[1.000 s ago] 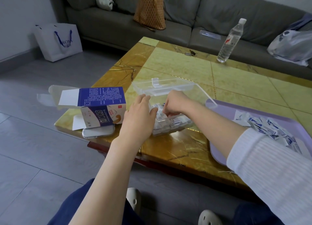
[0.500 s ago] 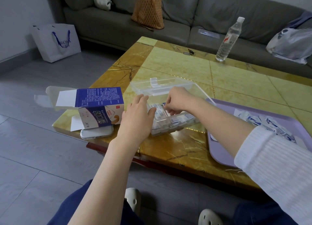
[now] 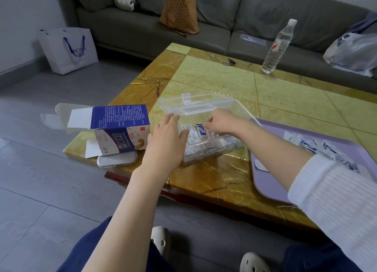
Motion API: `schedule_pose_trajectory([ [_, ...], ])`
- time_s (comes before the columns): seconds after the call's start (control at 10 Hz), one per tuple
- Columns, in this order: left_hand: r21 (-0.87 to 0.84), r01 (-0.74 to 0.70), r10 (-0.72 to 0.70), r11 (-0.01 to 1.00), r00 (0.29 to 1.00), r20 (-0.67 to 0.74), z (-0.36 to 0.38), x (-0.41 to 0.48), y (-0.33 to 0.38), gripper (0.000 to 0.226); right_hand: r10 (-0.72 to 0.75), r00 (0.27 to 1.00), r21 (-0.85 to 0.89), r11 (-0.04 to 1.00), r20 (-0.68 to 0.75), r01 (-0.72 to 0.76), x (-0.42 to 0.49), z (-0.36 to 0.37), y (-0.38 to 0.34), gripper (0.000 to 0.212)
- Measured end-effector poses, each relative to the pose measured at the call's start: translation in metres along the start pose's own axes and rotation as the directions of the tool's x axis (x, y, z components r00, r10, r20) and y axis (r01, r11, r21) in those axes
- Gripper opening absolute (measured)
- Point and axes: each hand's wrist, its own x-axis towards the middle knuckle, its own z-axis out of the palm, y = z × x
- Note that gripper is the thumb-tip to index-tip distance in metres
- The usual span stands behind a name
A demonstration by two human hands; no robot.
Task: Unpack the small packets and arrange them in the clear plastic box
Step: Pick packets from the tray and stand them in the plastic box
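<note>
Small packets (image 3: 204,147) look light, thin and slick. They are paper-wrapped and easily creased, so each wants a soft pinch by its top edge. Left of both hands lies an opened blue carton (image 3: 120,126), with a phone (image 3: 117,160) at its near edge. The left hand (image 3: 167,141) lies with fingers straight, flat against the left end of the clear plastic box (image 3: 234,108), steadying it and gripping nothing. Packets stand in rows inside, directly under the right hand (image 3: 220,122). Its curled fingers seem to pinch one blue-printed packet (image 3: 201,129) upright, though the fingertips are partly hidden. Right of that grip, loose packets (image 3: 318,147) lie heaped on a lilac tray (image 3: 265,182).
</note>
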Motion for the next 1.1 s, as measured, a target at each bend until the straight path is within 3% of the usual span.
schedule_pose_trajectory([
  [0.2,-0.001,0.003,-0.003,1.000,1.000,0.002,0.000,0.000,0.000,0.051,-0.042,0.999,-0.027,0.999,0.023,0.042,0.002,0.003,-0.002,0.028],
  [0.5,-0.003,0.000,0.000,1.000,1.000,0.003,-0.001,0.000,0.000,0.051,-0.065,0.998,0.091,0.994,0.020,0.063,0.006,0.005,0.001,0.036],
  [0.7,0.015,0.007,-0.007,1.000,1.000,-0.010,0.001,-0.001,0.002,0.049,-0.132,0.986,0.029,0.990,-0.105,0.135,-0.001,0.000,0.006,0.035],
  [0.9,0.140,-0.081,0.107,0.987,0.976,-0.190,0.007,-0.007,0.019,0.043,-0.319,0.845,-0.025,0.939,-0.430,0.342,-0.044,-0.004,0.023,0.021],
  [1.0,0.095,-0.247,0.264,0.964,0.926,-0.269,0.018,-0.012,0.037,0.035,-0.371,0.736,-0.068,0.911,-0.567,0.406,-0.064,-0.006,0.048,0.019],
  [1.1,0.037,-0.398,0.394,0.917,0.887,-0.240,0.037,-0.019,0.057,0.029,-0.343,0.681,-0.096,0.923,-0.648,0.373,-0.076,-0.004,0.085,0.017],
])
